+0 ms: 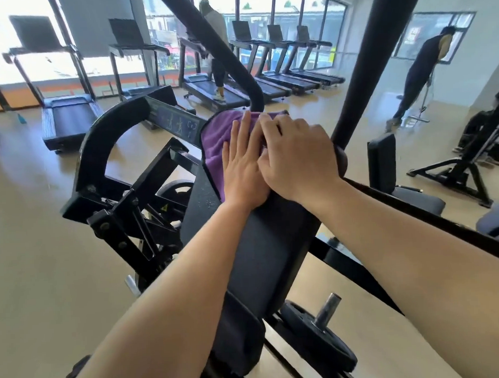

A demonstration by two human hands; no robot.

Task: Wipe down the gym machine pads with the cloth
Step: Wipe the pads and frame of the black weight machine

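Hands pressed flat on purple cloth (217, 139) atop black pad (261, 245). Left hand (243, 172) fingers (240, 132) together, extended; right hand (298, 156) overlapping, fingers (268, 126) slightly curled, gripping nothing.

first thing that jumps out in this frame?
The purple cloth, the one bright colour, is spread over the top of the black pad at centre. The left hand and right hand press flat on it, side by side. Behind, a row of treadmills lines the bright windows.
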